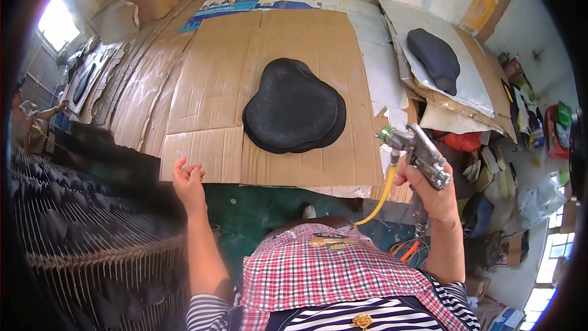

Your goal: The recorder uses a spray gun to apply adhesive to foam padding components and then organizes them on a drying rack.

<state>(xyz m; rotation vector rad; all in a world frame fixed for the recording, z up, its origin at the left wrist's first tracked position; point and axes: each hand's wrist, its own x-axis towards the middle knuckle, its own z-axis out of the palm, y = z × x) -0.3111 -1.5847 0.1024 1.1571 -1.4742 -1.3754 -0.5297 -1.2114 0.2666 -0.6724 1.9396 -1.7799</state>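
Note:
In my right hand [436, 196] is a metal spray gun [419, 154] with a green part at its front, held up at the table's right front edge. A yellow hose [384, 195] curves down from the gun. My left hand [188, 182] hovers by the table's front left edge, fingers loosely bent and apart, holding nothing. Between the hands, further back, a small stack of black, rounded saddle-shaped pads [293, 107] lies on the cardboard [208, 86]. The lower pad shows only at its right and bottom rim.
Another dark pad [433, 60] rests on a sheet-covered stack at the right. To my left stands a rack of thin rods [92, 233] with dark pieces. An orange hose [410, 251] runs near the floor at right. Another person [27, 119] is at the far left.

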